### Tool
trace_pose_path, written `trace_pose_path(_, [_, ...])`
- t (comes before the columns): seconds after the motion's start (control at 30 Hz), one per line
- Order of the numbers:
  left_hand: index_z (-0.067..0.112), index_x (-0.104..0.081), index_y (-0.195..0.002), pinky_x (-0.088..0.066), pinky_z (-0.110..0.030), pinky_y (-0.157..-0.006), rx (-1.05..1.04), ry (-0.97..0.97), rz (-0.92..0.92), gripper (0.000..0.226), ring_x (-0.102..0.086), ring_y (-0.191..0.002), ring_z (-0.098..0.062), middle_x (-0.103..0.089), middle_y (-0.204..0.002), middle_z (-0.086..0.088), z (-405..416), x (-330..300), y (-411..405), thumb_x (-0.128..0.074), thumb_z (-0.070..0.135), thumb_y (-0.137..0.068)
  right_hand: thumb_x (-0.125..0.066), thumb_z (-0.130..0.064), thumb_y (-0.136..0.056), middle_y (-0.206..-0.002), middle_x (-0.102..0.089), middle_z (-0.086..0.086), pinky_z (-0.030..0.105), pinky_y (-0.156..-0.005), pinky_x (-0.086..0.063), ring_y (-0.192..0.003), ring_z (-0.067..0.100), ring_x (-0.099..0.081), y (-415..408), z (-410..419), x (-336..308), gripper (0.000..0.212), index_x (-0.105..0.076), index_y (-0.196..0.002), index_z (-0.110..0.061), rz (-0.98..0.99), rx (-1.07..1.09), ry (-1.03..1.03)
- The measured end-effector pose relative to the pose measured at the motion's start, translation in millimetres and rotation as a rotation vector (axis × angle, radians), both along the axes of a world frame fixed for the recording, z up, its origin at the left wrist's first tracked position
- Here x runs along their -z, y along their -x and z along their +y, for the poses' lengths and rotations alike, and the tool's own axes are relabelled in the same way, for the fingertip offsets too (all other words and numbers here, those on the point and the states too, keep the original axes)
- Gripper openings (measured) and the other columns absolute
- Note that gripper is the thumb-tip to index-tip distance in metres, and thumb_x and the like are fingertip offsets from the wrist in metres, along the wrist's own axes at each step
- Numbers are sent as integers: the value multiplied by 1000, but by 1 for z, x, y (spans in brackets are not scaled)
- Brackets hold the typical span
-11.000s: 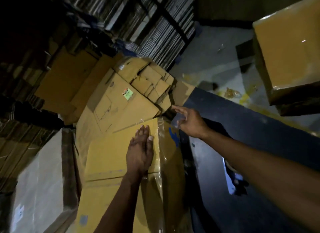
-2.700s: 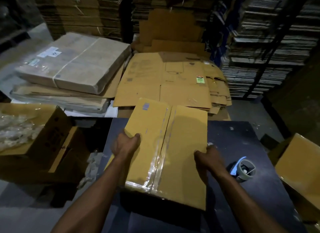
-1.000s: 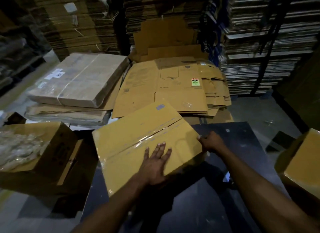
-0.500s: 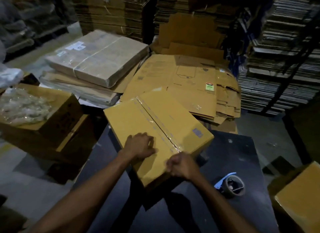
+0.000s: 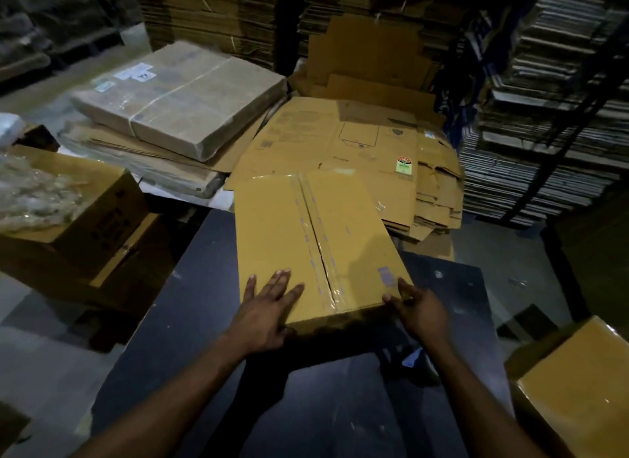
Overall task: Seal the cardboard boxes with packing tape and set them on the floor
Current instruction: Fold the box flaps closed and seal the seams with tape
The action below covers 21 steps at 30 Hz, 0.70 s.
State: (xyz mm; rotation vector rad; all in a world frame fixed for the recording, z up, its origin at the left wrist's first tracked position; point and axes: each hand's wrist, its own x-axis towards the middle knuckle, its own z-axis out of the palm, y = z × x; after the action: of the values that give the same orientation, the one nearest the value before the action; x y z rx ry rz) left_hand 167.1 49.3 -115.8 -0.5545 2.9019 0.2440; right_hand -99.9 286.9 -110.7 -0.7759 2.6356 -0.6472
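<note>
A yellow-brown cardboard box [image 5: 275, 239] lies on the dark table [image 5: 190, 307], its top seam running away from me under clear packing tape [image 5: 316, 239]. My left hand [image 5: 265, 307] rests flat on the box's near left corner with fingers spread straight. At the near right corner, my right hand [image 5: 420, 309] holds the box's edge, thumb on top and fingers down the side. The tape roll is mostly hidden behind my right forearm; only a blue scrap [image 5: 413, 357] shows.
Flattened cartons [image 5: 357, 144] pile up beyond the table. A wrapped bundle [image 5: 177, 100] lies back left. An open box of plastic wrap [image 5: 64, 212] stands left. Another sealed box [image 5: 575, 389] sits low at the right. Stacked cardboard fills the racks behind.
The box has been turned on the table so its taped seam now points away from me. My hands have shifted from the seam's end to the two near corners.
</note>
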Motion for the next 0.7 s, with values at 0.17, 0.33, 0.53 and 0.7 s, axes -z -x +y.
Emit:
trace_pose_path(0.17, [23, -16, -166, -6, -54, -125, 64, -15, 227, 86, 1, -159, -17, -1, -173, -2, 26, 5, 30, -28, 76, -99, -68, -38, -97, -135, -63, 0, 41, -90, -54, -116, 19, -63, -6, 52, 9, 58, -47, -150, -32, -75, 23, 148])
trace_pose_path(0.33, [23, -48, -154, -15, -54, -121, 90, 122, 310, 56, -37, -151, -20, -44, -161, -1, 69, 33, 66, -33, 48, -107, -69, -11, -88, -138, -63, 11, 39, -94, -52, -121, 31, -62, 36, 103, 28, 51, -61, -139, -14, -60, -132, -256])
trace_pose_path(0.53, [25, -55, -149, -23, -53, -119, 60, 168, 407, 51, -44, -148, -21, -49, -158, 1, 74, 37, 69, -38, 41, -105, -57, -31, -99, -145, -46, 6, 40, -110, -40, -132, 32, -47, 58, 104, 56, 46, -52, -145, -38, 8, -413, -560])
trace_pose_path(0.7, [19, -58, -146, -27, -51, -119, 15, 114, 515, 50, -40, -150, -27, -48, -159, -7, 87, 27, 75, -50, 37, -100, -52, -29, -101, -138, -55, 13, 43, -104, -46, -126, 34, -54, 63, 99, 71, 34, -63, -131, -16, 0, -453, -549])
